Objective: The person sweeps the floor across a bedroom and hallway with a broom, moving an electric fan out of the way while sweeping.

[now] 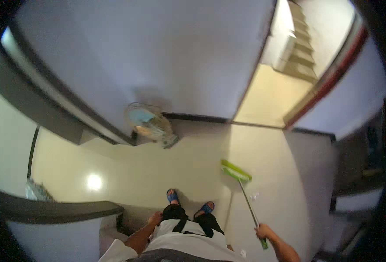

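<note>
My right hand (264, 231) grips the handle of a broom (248, 199) near its green lower end. The broom's green head (235, 171) is over the pale tiled floor (186, 160), ahead and to the right of my feet. A few small white scraps (254, 196) lie on the floor beside the handle. My left hand (155, 218) hangs by the left thigh against the dark trousers; whether it holds the cloth is unclear. I wear blue sandals (206, 207) on both feet.
A pedestal fan (150, 124) stands by the wall ahead. To the upper right, a doorway with a dark red frame (327, 82) opens toward stairs (299, 49). A low dark-topped wall (65, 211) is at left, with a plastic bag (37, 190) behind it. Dark furniture (353, 163) stands at right.
</note>
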A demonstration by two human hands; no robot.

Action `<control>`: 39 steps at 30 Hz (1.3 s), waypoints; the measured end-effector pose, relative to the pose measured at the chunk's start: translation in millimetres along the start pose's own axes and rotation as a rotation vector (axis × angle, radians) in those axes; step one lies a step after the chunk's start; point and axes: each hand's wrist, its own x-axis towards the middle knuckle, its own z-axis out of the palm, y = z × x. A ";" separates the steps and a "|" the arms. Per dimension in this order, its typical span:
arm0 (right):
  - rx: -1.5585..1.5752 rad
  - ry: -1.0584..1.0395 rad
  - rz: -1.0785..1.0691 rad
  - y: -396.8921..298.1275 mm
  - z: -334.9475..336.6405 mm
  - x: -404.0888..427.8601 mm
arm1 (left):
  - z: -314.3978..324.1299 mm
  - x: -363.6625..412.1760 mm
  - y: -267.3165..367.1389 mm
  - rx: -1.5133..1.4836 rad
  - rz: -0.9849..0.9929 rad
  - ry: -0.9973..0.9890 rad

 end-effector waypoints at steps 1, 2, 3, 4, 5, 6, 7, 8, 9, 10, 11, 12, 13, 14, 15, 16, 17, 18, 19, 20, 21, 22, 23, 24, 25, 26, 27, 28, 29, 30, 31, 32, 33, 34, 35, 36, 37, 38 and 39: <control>0.433 -0.111 0.093 -21.1 4.6 0.2 | -2.3 -14.6 -13.1 0.117 -0.069 0.049; 0.574 -0.191 0.262 -98.8 -40.6 -28.3 | -2.4 -31.4 -24.7 0.077 -0.127 0.093; 0.797 -0.255 0.262 -93.1 -39.4 -39.1 | -13.3 -35.8 -19.1 0.035 -0.123 0.065; 1.010 -0.338 0.249 -88.9 -35.9 -39.0 | -28.6 -47.8 -12.0 -0.011 -0.137 0.041; 0.910 -0.371 0.151 -122.2 -50.8 -53.1 | -42.4 -61.1 -9.4 -0.046 -0.169 0.071; 0.810 -0.400 0.058 -167.8 -69.4 -81.3 | -56.5 -70.6 -4.1 -0.088 -0.184 0.103; 0.349 -0.306 -0.178 -209.6 -81.8 -106.8 | -67.3 -78.9 -3.6 -0.124 -0.193 0.132; 0.620 -0.388 -0.114 -230.3 -75.8 -108.4 | -62.2 -82.6 -19.5 0.073 0.019 0.265; 0.885 -0.475 -0.026 -248.5 -67.2 -109.0 | -50.3 -84.6 -36.6 0.277 0.220 0.384; 0.841 -0.489 -0.036 -289.7 -67.1 -113.3 | -53.5 -87.8 -40.1 -0.088 0.187 0.409; 0.691 -0.514 -0.021 -342.1 -75.7 -118.2 | -65.8 -91.3 -33.0 -0.460 0.160 0.435; 0.542 -0.532 -0.005 -379.3 -78.8 -117.4 | -86.0 -103.6 -27.4 -0.582 0.227 0.394; 0.503 -0.535 -0.008 -395.7 -70.6 -105.6 | -104.5 -120.9 -22.5 -0.700 0.303 0.346; 0.418 -0.595 -0.025 -410.7 -56.4 -80.6 | -116.8 -129.4 -17.6 -0.735 0.308 0.330; 0.329 -0.657 -0.045 -429.2 -44.7 -61.0 | -126.9 -138.9 -17.0 -0.769 0.311 0.320; 0.199 -0.720 -0.129 -457.0 -35.0 -48.7 | -136.9 -147.1 -26.2 -0.794 0.298 0.348; 0.067 -0.778 -0.205 -482.6 -29.5 -40.4 | -141.6 -152.0 -30.9 -0.640 0.479 0.533; 0.036 -0.847 -0.207 -513.7 -20.8 -37.8 | -141.1 -157.3 -37.7 -0.464 0.647 0.707; 0.001 -0.922 -0.209 -551.9 -13.4 -44.1 | -133.9 -156.3 -47.5 -0.483 0.623 0.727; 0.049 -0.999 -0.164 -598.3 -9.0 -62.2 | -124.2 -147.9 -62.3 -0.388 0.669 0.669; 0.108 -1.067 -0.118 -637.6 -3.4 -77.6 | -123.1 -143.0 -76.2 -0.285 0.721 0.603; -0.019 -1.022 -0.327 -654.0 3.7 -66.7 | -173.2 -194.8 -66.7 -0.547 0.672 0.699; -0.201 -0.998 -0.555 -679.7 16.3 -65.9 | -174.9 -198.8 -84.8 -0.554 0.654 0.727; -0.178 -1.031 -0.526 -708.3 28.1 -74.3 | -170.5 -195.7 -106.8 -0.477 0.449 0.775; -0.139 -1.047 -0.487 -728.7 34.5 -76.6 | -177.1 -198.5 -116.1 -0.401 0.264 0.802; -0.161 -1.048 -0.485 -745.7 43.2 -69.4 | -180.5 -204.6 -126.4 -0.657 0.081 0.923; -0.268 -0.961 -0.849 -764.2 50.9 -56.5 | -194.5 -216.6 -135.7 -0.668 0.074 0.937; -0.374 -0.857 -1.211 -785.0 57.3 -54.9 | -205.0 -229.4 -147.9 -0.817 -0.020 0.944; -0.395 -0.867 -1.216 -806.1 57.8 -55.3 | -211.3 -236.0 -159.8 -0.966 -0.113 0.947; -0.470 -0.928 -1.082 -835.7 61.1 -65.1 | -205.1 -236.9 -175.0 -0.981 -0.148 0.979; -0.544 -0.971 -0.945 -865.5 62.6 -77.9 | -198.7 -231.0 -190.5 -0.979 -0.174 1.170; -0.373 -1.071 -0.916 -891.4 63.5 -97.3 | -193.6 -227.3 -203.2 -0.967 -0.202 1.361; -0.403 -1.080 -0.928 -909.2 68.5 -95.4 | -192.2 -227.2 -215.2 -0.972 -0.218 1.389; -0.341 -1.086 -0.885 -927.0 72.9 -92.2 | -188.4 -229.2 -228.1 -1.098 -0.332 1.337; -0.282 -1.094 -0.841 -946.2 76.6 -87.2 | -184.5 -231.3 -240.9 -1.225 -0.445 1.280; -0.211 -1.166 -0.767 -963.2 77.3 -77.7 | -184.6 -235.7 -245.8 -1.149 -0.488 1.303; -0.248 -1.173 -0.784 -980.3 75.2 -67.4 | -182.5 -237.7 -250.8 -1.069 -0.530 1.326; -0.233 -1.184 -0.879 -993.5 79.7 -71.3 | -89.7 -194.8 -254.2 -1.077 -0.602 1.385; -0.211 -1.195 -0.963 -1009.8 82.3 -73.1 | -64.5 -169.2 -288.4 -1.076 -0.506 1.710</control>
